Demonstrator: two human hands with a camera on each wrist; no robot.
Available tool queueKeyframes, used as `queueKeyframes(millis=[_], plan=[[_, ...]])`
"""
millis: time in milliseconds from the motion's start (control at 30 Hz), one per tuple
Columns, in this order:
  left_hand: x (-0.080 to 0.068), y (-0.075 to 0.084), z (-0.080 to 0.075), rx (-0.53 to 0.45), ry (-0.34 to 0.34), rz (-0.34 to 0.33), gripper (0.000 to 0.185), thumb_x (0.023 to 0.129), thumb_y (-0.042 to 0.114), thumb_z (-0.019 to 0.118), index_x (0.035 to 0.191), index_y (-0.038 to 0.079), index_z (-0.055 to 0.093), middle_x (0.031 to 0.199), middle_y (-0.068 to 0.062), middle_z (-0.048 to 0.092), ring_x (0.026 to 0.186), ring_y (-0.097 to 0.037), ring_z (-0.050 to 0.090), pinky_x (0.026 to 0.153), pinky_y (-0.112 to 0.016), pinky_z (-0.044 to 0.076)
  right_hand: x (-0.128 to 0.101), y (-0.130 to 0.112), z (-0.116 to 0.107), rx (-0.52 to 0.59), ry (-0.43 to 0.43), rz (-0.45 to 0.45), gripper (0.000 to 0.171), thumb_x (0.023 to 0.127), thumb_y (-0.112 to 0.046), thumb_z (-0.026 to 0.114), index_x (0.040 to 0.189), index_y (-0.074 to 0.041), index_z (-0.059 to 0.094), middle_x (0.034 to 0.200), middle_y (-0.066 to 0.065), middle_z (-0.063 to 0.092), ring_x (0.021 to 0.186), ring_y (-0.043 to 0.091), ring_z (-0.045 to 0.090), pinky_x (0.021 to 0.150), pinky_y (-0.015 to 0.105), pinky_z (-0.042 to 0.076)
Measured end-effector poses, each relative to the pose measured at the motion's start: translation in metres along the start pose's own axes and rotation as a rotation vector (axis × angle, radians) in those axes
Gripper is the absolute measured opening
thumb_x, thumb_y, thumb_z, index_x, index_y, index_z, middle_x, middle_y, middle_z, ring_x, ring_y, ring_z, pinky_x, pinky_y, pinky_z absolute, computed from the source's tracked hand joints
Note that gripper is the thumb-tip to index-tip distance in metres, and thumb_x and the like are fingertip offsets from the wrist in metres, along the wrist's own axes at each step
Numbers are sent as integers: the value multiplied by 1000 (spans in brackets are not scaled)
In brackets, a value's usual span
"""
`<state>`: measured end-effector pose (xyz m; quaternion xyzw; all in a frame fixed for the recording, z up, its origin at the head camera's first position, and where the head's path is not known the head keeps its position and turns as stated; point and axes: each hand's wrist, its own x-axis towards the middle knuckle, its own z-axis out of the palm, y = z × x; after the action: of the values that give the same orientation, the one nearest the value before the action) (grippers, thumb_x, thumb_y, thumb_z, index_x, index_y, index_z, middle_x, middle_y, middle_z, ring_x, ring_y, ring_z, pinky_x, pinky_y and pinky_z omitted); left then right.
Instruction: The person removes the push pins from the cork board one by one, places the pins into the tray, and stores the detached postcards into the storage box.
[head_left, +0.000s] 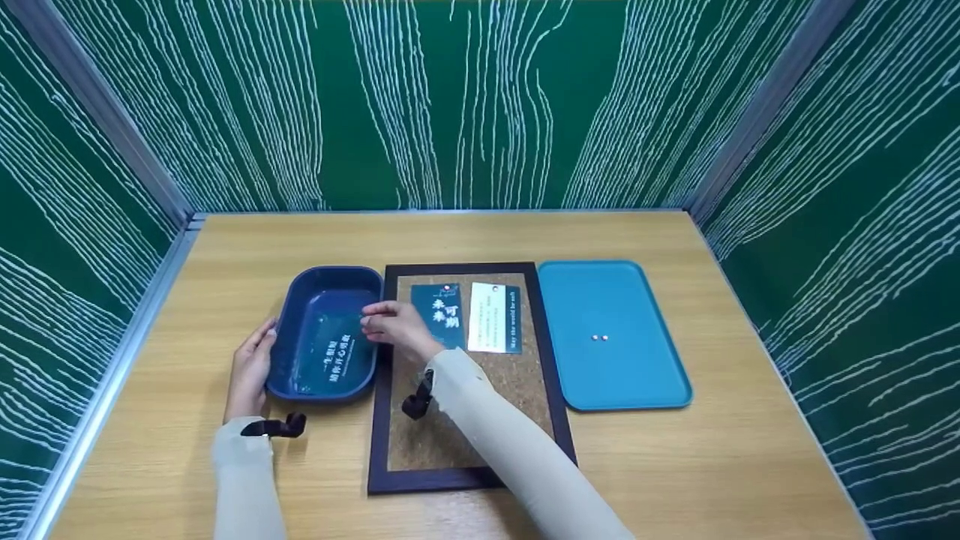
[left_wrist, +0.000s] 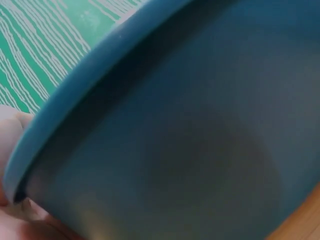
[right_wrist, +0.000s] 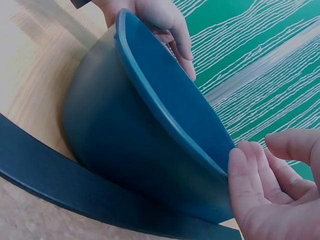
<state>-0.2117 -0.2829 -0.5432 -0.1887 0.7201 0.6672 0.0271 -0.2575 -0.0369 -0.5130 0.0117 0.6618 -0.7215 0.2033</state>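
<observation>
A dark blue plastic basin (head_left: 281, 375) stands at the left of the table, with a dark green card (head_left: 319, 352) with white characters inside. My left hand (head_left: 250, 367) grips the basin's left side; in the left wrist view its fingers (left_wrist: 10, 130) lie at the rim. My right hand (head_left: 401, 328) reaches over the corkboard (head_left: 442, 442) to the basin's right rim. In the right wrist view its straight fingertips (right_wrist: 239, 160) are right at that rim, the thumb held apart, nothing between them. A green card (head_left: 435, 330) and a white-and-green card (head_left: 491, 322) lie on the corkboard's upper part.
The corkboard's dark frame (head_left: 379, 450) runs close beside the basin. To its right lies a flat blue tray (head_left: 615, 375) holding two small pins (head_left: 600, 337). Green walls with white lines (head_left: 487, 112) enclose the wooden table (head_left: 712, 465) behind and at both sides.
</observation>
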Motion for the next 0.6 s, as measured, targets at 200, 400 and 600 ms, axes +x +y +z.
queueKeyframes(millis=[200,400,600], plan=[[-5,12,1,86,19,65,53,106,29,30,154,11,18,160,-5,21,148,-19,17,122,-32,16,-4,-4,-11,-3,-20,-13,30,88,-3,66,116,6,63,99,12,71,82,16,68,80,30,59],[-16,28,12,309,57,150,54,105,34,27,154,13,17,161,-5,15,149,-26,14,121,-41,16,-5,-4,-29,-32,-15,-26,31,88,-5,66,117,5,63,101,13,70,84,17,68,85,36,58],[-25,40,31,509,48,336,55,105,34,30,154,11,19,162,-10,14,150,-29,11,121,-47,14,-5,-1,-56,-36,-20,-19,36,90,-6,64,124,6,58,115,21,65,99,32,67,92,40,55]])
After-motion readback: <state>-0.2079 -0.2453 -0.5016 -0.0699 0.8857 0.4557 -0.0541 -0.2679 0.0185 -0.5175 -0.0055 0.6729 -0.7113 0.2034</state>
